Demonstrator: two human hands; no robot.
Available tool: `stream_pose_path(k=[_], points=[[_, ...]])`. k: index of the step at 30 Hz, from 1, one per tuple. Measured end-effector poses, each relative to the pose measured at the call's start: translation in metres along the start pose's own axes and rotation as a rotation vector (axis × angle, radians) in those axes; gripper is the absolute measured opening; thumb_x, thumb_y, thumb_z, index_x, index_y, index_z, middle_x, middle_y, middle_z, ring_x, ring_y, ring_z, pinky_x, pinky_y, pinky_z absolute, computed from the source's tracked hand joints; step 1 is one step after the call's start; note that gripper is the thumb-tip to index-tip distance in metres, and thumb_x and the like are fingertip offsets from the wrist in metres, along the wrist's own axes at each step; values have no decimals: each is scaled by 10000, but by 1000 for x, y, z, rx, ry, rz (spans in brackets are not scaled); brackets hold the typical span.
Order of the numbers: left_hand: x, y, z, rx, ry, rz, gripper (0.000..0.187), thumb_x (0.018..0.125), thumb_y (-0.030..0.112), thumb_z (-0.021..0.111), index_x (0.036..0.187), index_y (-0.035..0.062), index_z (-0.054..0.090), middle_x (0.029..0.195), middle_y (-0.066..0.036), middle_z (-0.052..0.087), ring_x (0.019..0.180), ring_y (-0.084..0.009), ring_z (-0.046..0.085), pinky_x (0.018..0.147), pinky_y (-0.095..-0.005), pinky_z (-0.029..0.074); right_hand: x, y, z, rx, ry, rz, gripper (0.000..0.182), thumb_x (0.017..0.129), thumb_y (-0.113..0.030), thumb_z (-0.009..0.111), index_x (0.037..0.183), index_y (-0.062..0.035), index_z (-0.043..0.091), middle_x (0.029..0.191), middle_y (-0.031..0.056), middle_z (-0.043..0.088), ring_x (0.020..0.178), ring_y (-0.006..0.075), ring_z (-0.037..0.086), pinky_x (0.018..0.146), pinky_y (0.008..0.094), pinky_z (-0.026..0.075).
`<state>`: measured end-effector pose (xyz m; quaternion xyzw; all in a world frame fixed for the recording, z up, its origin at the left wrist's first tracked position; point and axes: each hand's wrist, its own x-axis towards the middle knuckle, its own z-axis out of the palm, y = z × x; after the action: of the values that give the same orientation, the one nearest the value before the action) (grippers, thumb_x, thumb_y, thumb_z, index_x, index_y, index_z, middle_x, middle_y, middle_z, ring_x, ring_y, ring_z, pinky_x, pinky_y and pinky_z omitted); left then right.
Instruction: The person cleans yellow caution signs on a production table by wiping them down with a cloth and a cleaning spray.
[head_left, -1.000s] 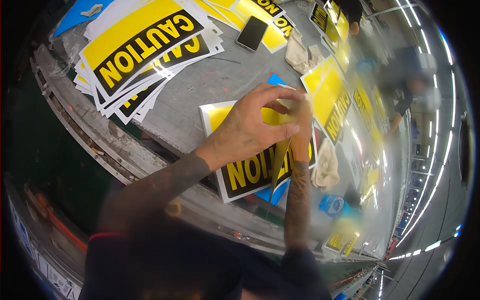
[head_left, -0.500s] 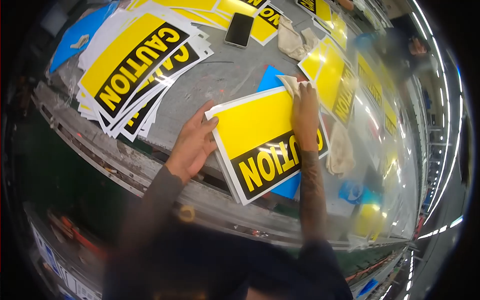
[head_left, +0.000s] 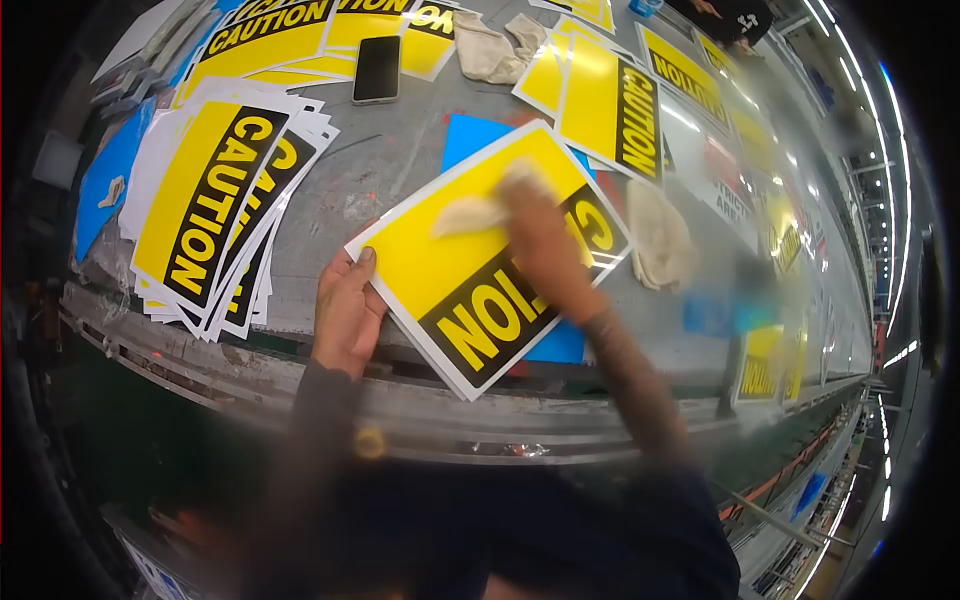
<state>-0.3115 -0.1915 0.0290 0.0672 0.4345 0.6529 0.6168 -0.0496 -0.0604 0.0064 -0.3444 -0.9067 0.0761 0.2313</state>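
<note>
A yellow and black caution sign [head_left: 440, 255] lies tilted before me, with at least one more sheet beneath it and a blue sheet [head_left: 560, 345] under them. My left hand [head_left: 348, 305] grips the sign's left corner, thumb on top and fingers below. On the sign's face is my right hand [head_left: 545, 235], blurred by motion and closed on a whitish cloth [head_left: 470, 215]. Part of the black band's lettering is hidden behind that hand and forearm.
Left of me is a fanned stack of caution signs [head_left: 200, 200]. Beyond are a phone [head_left: 377, 70] and a crumpled cloth [head_left: 490, 50]. Another cloth [head_left: 660, 235] lies to the right, near more signs [head_left: 600, 100]. A person's hand [head_left: 706, 8] shows at the far end.
My right hand has moved from the sign's upper edge down onto its face with the cloth. The left hand still holds the sign's corner. The camera view has shifted.
</note>
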Motion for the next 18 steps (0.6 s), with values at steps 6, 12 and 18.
stream_pose_path(k=[6,12,18], points=[[-3,-12,0,-87,7,99,453,1150,97,538,1576,-33,453,1498,-183,624,1368,-258,635,1169,-409,526,-12,88,-17,-236,63,265,475,1110,-278,541,1530,-57,557,1633,215,514,1526,467,438,1255,583,329],[-18,-32,11,83,30,92,516,1095,-34,577,1590,-2,435,1543,-159,590,1387,-260,604,1166,-383,485,-24,54,-2,-330,83,59,500,1058,-189,589,1519,-3,541,1625,237,503,1544,450,421,1283,587,308],[-17,-30,17,144,48,112,513,1084,-37,591,1573,25,448,1546,-154,587,1407,-284,592,1206,-411,469,-58,-130,6,163,-164,-120,553,954,-59,634,1496,8,546,1547,252,548,1490,430,496,1295,553,334]])
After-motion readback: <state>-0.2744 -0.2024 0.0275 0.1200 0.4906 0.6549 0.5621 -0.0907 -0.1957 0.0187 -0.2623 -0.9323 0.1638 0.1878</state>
